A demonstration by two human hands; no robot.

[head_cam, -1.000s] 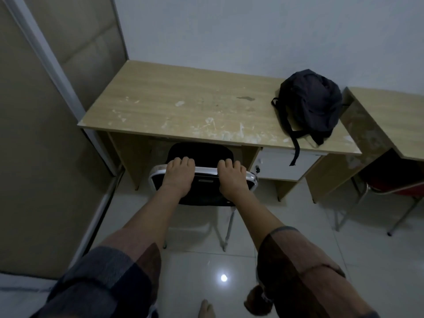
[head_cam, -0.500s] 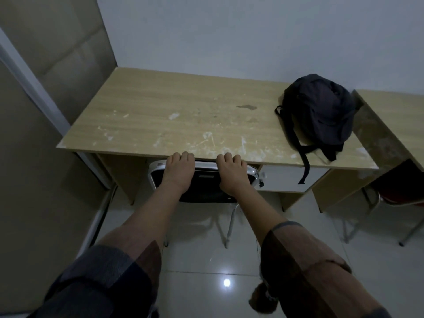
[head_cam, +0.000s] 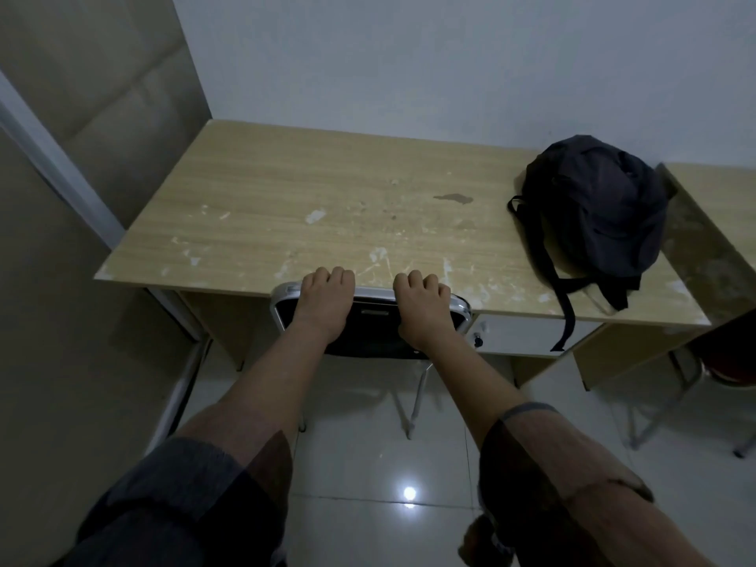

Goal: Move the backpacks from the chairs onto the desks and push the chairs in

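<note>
A black chair (head_cam: 370,325) with a chrome frame stands at the wooden desk (head_cam: 286,206), its backrest against the desk's front edge and its seat hidden under the top. My left hand (head_cam: 325,300) and my right hand (head_cam: 423,304) both grip the top rail of the backrest, fingers curled over it. A dark backpack (head_cam: 593,206) lies on the desk's right end, one strap hanging over the front edge.
A second desk (head_cam: 720,223) adjoins on the right, with a red chair (head_cam: 724,370) partly under it. A padded partition (head_cam: 61,280) closes the left side. White wall behind; glossy tiled floor (head_cam: 368,464) below. A drawer unit (head_cam: 515,333) sits under the desk's right part.
Both hands have pushed the black chair forward until its backrest reached the desk edge and the seat slid out of sight. I have stepped closer.
</note>
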